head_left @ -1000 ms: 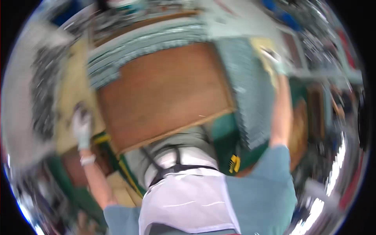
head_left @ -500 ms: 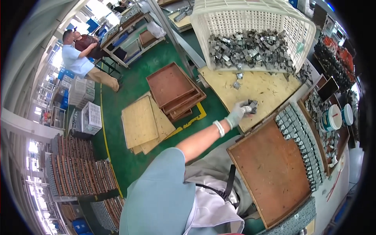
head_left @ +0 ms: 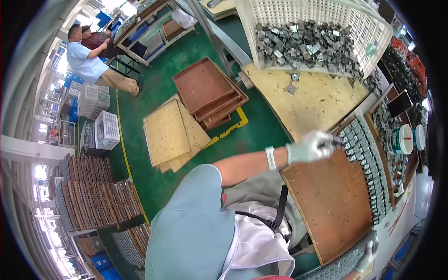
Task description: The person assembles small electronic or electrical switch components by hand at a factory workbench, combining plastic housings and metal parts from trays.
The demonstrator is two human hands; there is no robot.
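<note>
My left hand [head_left: 313,147], in a whitish work glove, is closed round small dark metal parts [head_left: 337,141]. It is over the far edge of a shallow brown wooden tray [head_left: 326,205], beside rows of small silvery metal parts [head_left: 361,151] set along the tray's right side. At the lower right, my right hand [head_left: 367,255], also gloved, is by another band of lined-up metal parts [head_left: 343,263] at the near end. Its fingers look bunched together; what they hold, if anything, is too small to make out.
A white plastic basket [head_left: 298,11] tipped on its side spills loose metal parts [head_left: 308,46] onto a yellowish board [head_left: 322,100]. White tubs [head_left: 399,140] stand at right. Stacked brown trays [head_left: 203,86] and boards [head_left: 168,130] lie on the green floor. Two people [head_left: 88,60] stand far left.
My left hand has moved right and nearer, from above the yellowish board to the rows at the tray's edge, still holding metal parts. My right hand has come into view at the lower right.
</note>
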